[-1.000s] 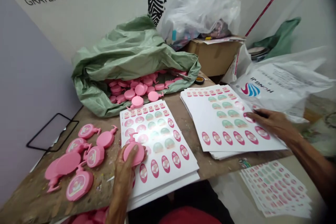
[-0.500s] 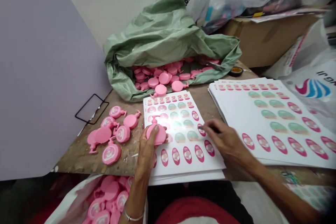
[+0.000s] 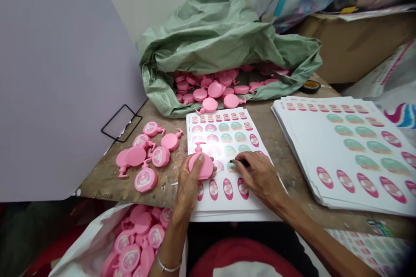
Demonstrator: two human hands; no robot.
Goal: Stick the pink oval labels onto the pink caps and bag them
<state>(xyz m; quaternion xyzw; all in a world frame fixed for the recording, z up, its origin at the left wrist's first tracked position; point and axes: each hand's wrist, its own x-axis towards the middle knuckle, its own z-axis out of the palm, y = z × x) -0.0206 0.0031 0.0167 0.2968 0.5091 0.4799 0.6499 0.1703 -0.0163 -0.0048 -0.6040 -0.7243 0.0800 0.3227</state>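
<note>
My left hand (image 3: 188, 186) is closed around a pink toy pump bottle (image 3: 202, 166), held upright with its plain round face up and its nozzle pointing away. Under it lies a stack of sticker sheets (image 3: 227, 204), printed with pink and green stickers. My right hand (image 3: 258, 175) pinches a small dark pointed tool (image 3: 242, 162) whose exact kind I cannot make out. Its tip is over a green sticker in the lower middle of the top sheet. Left of the stack lie several pink pump bottles (image 3: 146, 179), some with a round sticker on the face.
A green sack (image 3: 208, 43) spilling plain pink bottles stands at the back. A white bag (image 3: 87, 242) with stickered bottles hangs below the table's front left edge. Another sticker stack (image 3: 338, 147) lies right, near a tape roll (image 3: 310, 86). A black wire frame (image 3: 121, 123) stands left.
My right hand has moved left with the tool, from an oval pink sticker at the sheet's right edge to the green stickers. My left hand keeps hold of the pump bottle. The view has shifted slightly.
</note>
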